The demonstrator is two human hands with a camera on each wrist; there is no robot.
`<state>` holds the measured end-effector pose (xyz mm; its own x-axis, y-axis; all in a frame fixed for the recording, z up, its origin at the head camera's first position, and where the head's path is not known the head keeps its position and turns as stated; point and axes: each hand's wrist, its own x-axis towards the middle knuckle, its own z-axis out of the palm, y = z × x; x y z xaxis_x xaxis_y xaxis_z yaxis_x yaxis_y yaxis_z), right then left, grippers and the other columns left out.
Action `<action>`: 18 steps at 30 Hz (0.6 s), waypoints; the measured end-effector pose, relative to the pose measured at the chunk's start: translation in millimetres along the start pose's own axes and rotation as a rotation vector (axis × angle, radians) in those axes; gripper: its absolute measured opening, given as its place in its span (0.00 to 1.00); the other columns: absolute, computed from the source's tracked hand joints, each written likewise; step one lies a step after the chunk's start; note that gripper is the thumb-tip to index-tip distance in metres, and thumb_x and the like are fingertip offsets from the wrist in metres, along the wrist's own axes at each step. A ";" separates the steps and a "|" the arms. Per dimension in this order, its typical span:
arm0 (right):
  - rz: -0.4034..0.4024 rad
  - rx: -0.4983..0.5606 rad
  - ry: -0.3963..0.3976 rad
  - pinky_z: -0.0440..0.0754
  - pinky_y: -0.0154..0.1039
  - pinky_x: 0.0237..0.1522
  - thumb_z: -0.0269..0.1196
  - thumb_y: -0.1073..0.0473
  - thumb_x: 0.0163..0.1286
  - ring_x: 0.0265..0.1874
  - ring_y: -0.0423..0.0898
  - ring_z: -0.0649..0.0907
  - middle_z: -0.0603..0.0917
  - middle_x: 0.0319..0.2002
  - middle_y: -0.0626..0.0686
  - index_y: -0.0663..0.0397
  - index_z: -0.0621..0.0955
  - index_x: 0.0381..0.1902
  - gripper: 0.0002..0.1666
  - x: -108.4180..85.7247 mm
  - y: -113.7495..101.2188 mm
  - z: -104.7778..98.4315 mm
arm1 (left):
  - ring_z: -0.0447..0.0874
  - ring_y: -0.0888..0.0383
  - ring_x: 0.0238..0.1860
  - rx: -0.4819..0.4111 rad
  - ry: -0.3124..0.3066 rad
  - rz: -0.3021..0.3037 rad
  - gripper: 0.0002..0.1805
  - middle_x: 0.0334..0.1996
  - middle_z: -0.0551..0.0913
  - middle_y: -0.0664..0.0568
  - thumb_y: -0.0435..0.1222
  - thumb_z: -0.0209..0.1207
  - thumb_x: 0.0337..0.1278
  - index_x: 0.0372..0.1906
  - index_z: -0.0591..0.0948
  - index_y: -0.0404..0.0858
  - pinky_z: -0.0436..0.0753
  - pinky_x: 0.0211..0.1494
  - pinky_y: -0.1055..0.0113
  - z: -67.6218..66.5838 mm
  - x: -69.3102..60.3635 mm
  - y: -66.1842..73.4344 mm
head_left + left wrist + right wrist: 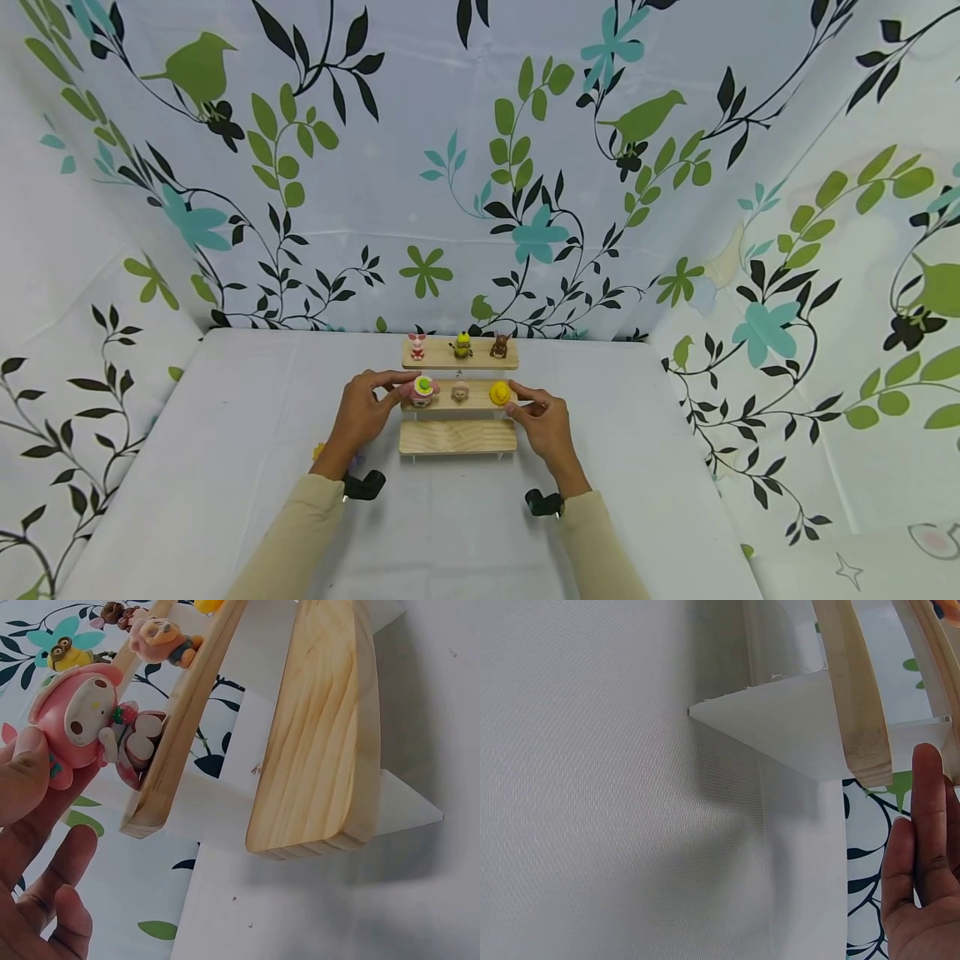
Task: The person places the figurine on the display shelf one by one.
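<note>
A small three-tier wooden display stand has a bottom shelf [457,437], a middle shelf [480,395] and a top shelf [442,358]. At the middle shelf's left end, my left hand [366,410] pinches a pink-hooded rabbit figurine [90,712] by its head between thumb and finger; its base meets the board. My right hand [543,421] is at the opposite end, thumb and index finger beside a yellow figurine [499,393]. Its other fingers [930,817] extend past the board's end; the thumb's contact is hidden in the right wrist view. Between the hands stands a pinkish-brown figurine [460,391].
On the top shelf stand a pink-and-white figurine [417,347], a yellow-green one [462,344] and a brown one [499,346]. Yellow and purple items [318,451] lie partly hidden behind my left wrist. Leaf-patterned cloth [420,208] hangs behind the white table [262,400].
</note>
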<state>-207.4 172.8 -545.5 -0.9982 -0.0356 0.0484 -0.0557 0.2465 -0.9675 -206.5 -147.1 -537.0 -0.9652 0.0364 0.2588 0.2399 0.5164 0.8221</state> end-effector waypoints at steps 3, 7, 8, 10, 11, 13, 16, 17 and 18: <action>0.009 0.000 0.005 0.79 0.28 0.36 0.73 0.63 0.69 0.37 0.48 0.82 0.87 0.52 0.60 0.53 0.87 0.63 0.24 0.1 0.5 1.1 | 0.79 0.57 0.41 0.014 -0.014 -0.022 0.15 0.40 0.89 0.55 0.45 0.67 0.70 0.57 0.91 0.52 0.73 0.40 0.61 -0.9 -0.8 0.5; 0.007 -0.002 0.007 0.80 0.27 0.36 0.73 0.63 0.69 0.38 0.50 0.82 0.87 0.53 0.60 0.55 0.86 0.63 0.24 -0.8 -0.2 2.1 | 0.80 0.57 0.42 0.022 -0.023 -0.045 0.15 0.42 0.91 0.57 0.49 0.67 0.70 0.57 0.91 0.55 0.74 0.42 0.60 -2.5 -1.8 -0.1; 0.004 -0.003 0.006 0.80 0.27 0.36 0.73 0.63 0.69 0.37 0.50 0.82 0.87 0.54 0.61 0.55 0.86 0.63 0.24 -1.1 -0.5 2.2 | 0.80 0.56 0.43 0.024 -0.024 -0.046 0.15 0.43 0.91 0.58 0.49 0.67 0.70 0.57 0.91 0.55 0.74 0.42 0.60 -3.2 -2.2 -0.4; -0.006 -0.003 0.001 0.79 0.27 0.36 0.73 0.63 0.69 0.37 0.50 0.82 0.87 0.54 0.63 0.57 0.86 0.63 0.24 -1.6 -1.5 2.0 | 0.81 0.56 0.44 0.028 -0.022 -0.051 0.16 0.45 0.91 0.58 0.51 0.67 0.69 0.57 0.91 0.55 0.75 0.43 0.59 -5.2 -3.1 -0.7; -0.010 -0.004 -0.002 0.79 0.27 0.36 0.73 0.63 0.70 0.37 0.50 0.82 0.86 0.54 0.63 0.57 0.85 0.63 0.24 -1.7 -2.0 1.9 | 0.81 0.56 0.44 0.031 -0.020 -0.054 0.17 0.46 0.91 0.58 0.52 0.67 0.69 0.57 0.91 0.55 0.75 0.44 0.59 -6.5 -3.7 -0.7; -0.013 -0.003 -0.008 0.79 0.27 0.36 0.72 0.63 0.70 0.37 0.51 0.81 0.86 0.55 0.65 0.58 0.85 0.64 0.25 -1.4 -2.3 1.7 | 0.80 0.57 0.44 0.042 -0.015 -0.061 0.17 0.49 0.91 0.59 0.53 0.67 0.68 0.57 0.91 0.55 0.75 0.44 0.59 -9.8 -5.2 -0.7; -0.006 -0.006 -0.009 0.79 0.27 0.35 0.72 0.62 0.70 0.38 0.53 0.81 0.86 0.53 0.64 0.56 0.85 0.64 0.24 -0.4 -1.3 1.7 | 0.80 0.56 0.45 0.043 -0.014 -0.068 0.16 0.50 0.91 0.59 0.50 0.68 0.70 0.57 0.90 0.53 0.75 0.46 0.58 -15.7 -7.5 -0.2; -0.001 -0.004 -0.007 0.79 0.27 0.36 0.72 0.62 0.70 0.38 0.54 0.81 0.86 0.53 0.64 0.56 0.85 0.64 0.24 0.0 -0.5 1.8 | 0.80 0.56 0.45 0.045 -0.013 -0.067 0.15 0.51 0.91 0.58 0.48 0.68 0.70 0.57 0.90 0.53 0.75 0.46 0.58 -17.8 -8.4 -0.2; 0.004 -0.003 -0.004 0.79 0.27 0.36 0.72 0.62 0.70 0.38 0.55 0.82 0.86 0.53 0.63 0.55 0.85 0.64 0.24 0.4 0.4 2.0 | 0.80 0.55 0.46 0.043 -0.011 -0.069 0.14 0.50 0.91 0.58 0.46 0.68 0.71 0.57 0.90 0.52 0.75 0.46 0.58 -19.8 -9.2 -0.3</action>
<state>-207.7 171.0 -546.3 -0.9983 -0.0389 0.0437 -0.0521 0.2494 -0.9670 -195.6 -164.5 -529.6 -0.9805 0.0083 0.1963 0.1679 0.5546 0.8150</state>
